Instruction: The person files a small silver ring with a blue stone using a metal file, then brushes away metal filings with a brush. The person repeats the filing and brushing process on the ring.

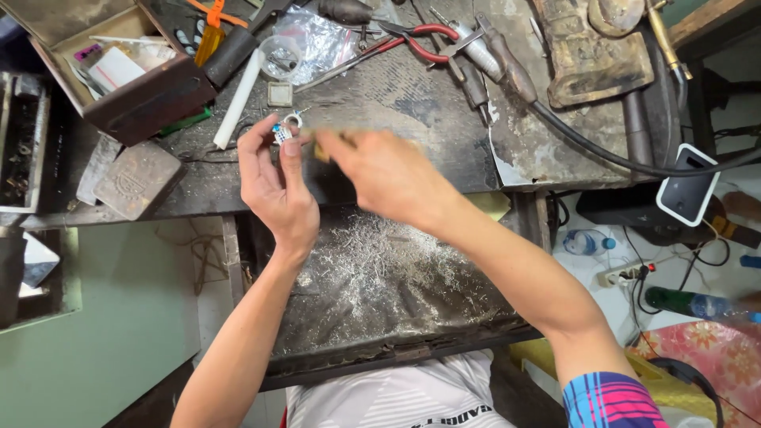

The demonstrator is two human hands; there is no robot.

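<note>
The left hand [273, 186] pinched one silver ring [290, 124] with a blue-and-white stone between thumb and fingertips, above the dark workbench [412, 103]. The right hand [388, 174], blurred, gripped one yellowish tool [321, 150] beside it. One red-handled pliers [416, 40] lay behind.

head view: single camera sitting on the person's head | looking steeply down over both forearms | hovering close above the dark surface [444, 150] | taking in floor at right
</note>
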